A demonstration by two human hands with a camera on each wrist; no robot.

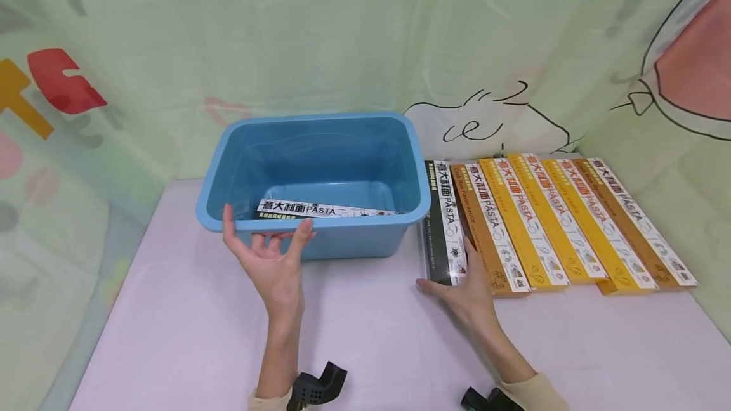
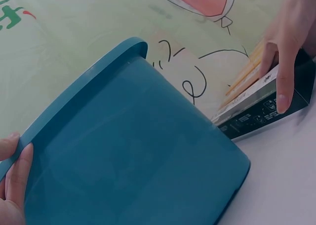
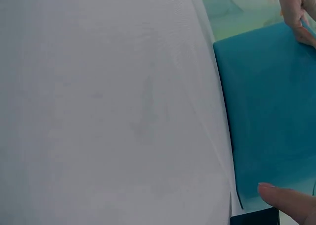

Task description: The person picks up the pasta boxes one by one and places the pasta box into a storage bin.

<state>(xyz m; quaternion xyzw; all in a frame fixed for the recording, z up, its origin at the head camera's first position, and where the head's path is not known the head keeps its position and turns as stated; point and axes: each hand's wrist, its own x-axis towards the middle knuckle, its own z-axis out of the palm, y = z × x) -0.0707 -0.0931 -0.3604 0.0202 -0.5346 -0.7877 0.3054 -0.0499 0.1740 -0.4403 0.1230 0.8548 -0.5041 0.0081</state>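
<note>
My left hand [image 1: 276, 271] holds the front rim of a blue plastic bin [image 1: 354, 243] near its left end. In the left wrist view, the thumb and fingers [image 2: 19, 173] lie on opposite sides of that rim. Inside the bin, along the front wall, lies a pasta box [image 1: 331, 209] with a black and white face. My right hand [image 1: 471, 293] grips the near end of a black pasta box [image 1: 438, 227] on the table, thumb on its left side and fingers on its right. This box stands just right of the bin.
Right of the black box, several brown and yellow pasta boxes [image 1: 542, 221] lie side by side in a slanted row. The table [image 1: 377, 335] has a pale cloth. A printed green curtain [image 1: 320, 37] hangs behind and at both sides.
</note>
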